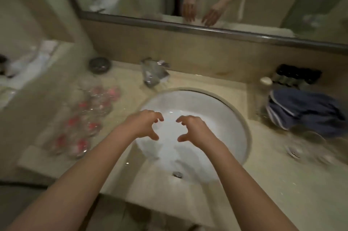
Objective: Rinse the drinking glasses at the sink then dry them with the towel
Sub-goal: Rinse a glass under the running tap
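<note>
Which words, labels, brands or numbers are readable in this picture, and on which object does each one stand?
None can be read.
Glasses with pink marks: too blurred to tell whether it is text.
Dark bottles: any labels too blurred.
Blue towel: pale stripes only, no text visible.

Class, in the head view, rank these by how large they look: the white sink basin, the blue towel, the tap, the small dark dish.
1. White sink basin
2. Blue towel
3. Tap
4. Small dark dish
The tap and dish look close in size, and blur makes that pair unsure.
</note>
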`<action>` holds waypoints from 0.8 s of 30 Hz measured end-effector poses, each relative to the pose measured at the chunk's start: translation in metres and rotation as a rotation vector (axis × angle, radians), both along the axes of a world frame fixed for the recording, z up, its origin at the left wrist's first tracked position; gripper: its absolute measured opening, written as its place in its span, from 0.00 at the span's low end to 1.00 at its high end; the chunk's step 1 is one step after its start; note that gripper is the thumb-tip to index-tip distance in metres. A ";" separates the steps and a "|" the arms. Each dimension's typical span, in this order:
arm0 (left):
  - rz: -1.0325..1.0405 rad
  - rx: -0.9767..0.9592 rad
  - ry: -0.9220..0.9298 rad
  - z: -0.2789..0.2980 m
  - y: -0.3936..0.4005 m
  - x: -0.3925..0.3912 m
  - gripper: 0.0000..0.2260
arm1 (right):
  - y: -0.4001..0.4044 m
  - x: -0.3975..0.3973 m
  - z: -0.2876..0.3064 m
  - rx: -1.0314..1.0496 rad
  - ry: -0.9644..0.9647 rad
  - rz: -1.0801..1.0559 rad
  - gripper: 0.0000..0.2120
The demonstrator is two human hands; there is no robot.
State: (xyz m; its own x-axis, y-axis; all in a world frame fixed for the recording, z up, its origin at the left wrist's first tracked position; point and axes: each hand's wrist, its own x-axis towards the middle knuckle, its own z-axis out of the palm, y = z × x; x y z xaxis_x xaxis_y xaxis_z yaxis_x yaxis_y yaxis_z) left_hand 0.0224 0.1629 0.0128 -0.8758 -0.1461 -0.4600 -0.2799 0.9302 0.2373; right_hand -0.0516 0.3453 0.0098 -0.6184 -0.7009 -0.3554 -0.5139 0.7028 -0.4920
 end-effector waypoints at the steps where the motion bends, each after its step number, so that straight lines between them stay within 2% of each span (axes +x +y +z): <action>1: 0.048 0.005 0.005 0.005 -0.024 0.016 0.30 | -0.027 0.007 0.005 0.010 0.020 0.060 0.31; 7: 0.300 0.018 0.056 0.028 -0.131 0.100 0.28 | -0.161 0.047 0.020 0.017 0.068 0.291 0.32; 12: 0.383 0.030 0.073 0.031 -0.183 0.140 0.27 | -0.228 0.080 0.017 0.022 0.076 0.401 0.33; 20: 0.296 -0.037 -0.005 0.006 -0.205 0.161 0.28 | -0.269 0.117 0.010 0.061 0.068 0.534 0.32; 24: 0.235 -0.033 -0.061 -0.003 -0.197 0.158 0.37 | -0.271 0.123 0.010 0.032 0.064 0.536 0.31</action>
